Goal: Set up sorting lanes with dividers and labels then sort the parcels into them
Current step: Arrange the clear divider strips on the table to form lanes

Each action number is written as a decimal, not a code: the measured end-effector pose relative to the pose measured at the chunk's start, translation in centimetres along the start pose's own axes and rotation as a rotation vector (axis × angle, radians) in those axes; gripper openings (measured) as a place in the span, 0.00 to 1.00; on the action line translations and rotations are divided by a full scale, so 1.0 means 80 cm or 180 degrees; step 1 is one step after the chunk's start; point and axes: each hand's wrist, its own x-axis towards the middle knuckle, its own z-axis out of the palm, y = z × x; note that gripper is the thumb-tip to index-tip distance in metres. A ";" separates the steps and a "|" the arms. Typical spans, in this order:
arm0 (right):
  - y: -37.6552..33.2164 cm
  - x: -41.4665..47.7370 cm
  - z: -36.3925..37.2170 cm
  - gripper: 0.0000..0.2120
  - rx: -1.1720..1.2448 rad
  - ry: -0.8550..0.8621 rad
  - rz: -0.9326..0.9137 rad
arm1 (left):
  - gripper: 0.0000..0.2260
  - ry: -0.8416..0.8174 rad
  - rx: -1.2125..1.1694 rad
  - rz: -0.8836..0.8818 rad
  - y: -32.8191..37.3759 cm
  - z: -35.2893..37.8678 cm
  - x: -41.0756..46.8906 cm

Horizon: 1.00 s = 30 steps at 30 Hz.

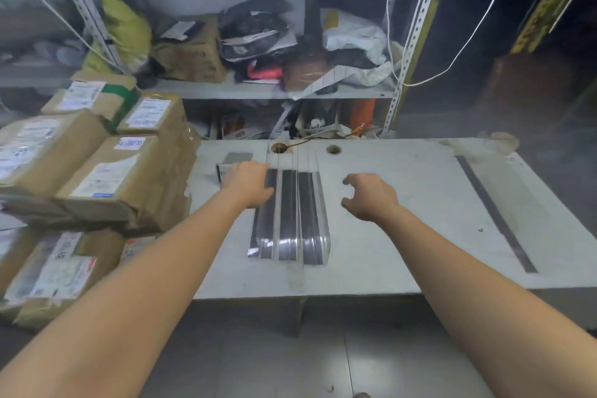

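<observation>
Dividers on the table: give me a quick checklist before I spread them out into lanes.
1. Dividers standing upright, bunched side by side mid-table: ok.
2. Left hand at the leftmost divider; firm grip: cannot tell.
3. Right hand free, fingers loosely curled, holding nothing: ok.
4. Bare table to the right for lanes, up to the dark strip: ok.
5. Parcels stacked at the left, apart from the dividers: ok.
</observation>
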 end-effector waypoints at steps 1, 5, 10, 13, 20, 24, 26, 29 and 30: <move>-0.004 -0.001 0.004 0.24 0.0020 -0.0017 0.0027 | 0.23 0.0008 -0.0064 0.0020 -0.006 0.003 0.002; -0.010 0.000 0.020 0.24 0.0144 -0.0061 0.0166 | 0.22 -0.0026 -0.0326 0.0068 -0.017 0.015 0.012; -0.006 0.016 0.043 0.23 0.0387 -0.0124 0.0265 | 0.21 0.0124 -0.0359 0.0244 -0.016 0.022 0.034; -0.003 0.030 0.056 0.23 0.0616 -0.0158 0.0282 | 0.21 0.0059 -0.0389 0.0349 -0.016 0.023 0.050; 0.013 0.060 0.096 0.23 0.1136 -0.0327 0.0434 | 0.20 -0.0123 -0.0435 0.0611 -0.008 0.028 0.115; 0.017 0.067 0.111 0.24 0.1341 -0.0406 0.0634 | 0.20 -0.0206 -0.0471 0.0844 0.005 0.038 0.156; 0.016 0.069 0.119 0.24 0.1434 -0.0445 0.0711 | 0.20 -0.0278 -0.0453 0.1043 0.010 0.046 0.179; 0.009 0.073 0.130 0.23 0.1585 -0.0484 0.0817 | 0.19 -0.0380 -0.0394 0.1440 0.019 0.059 0.212; 0.007 0.074 0.132 0.23 0.1627 -0.0496 0.0859 | 0.20 -0.0399 -0.0399 0.1546 0.023 0.061 0.223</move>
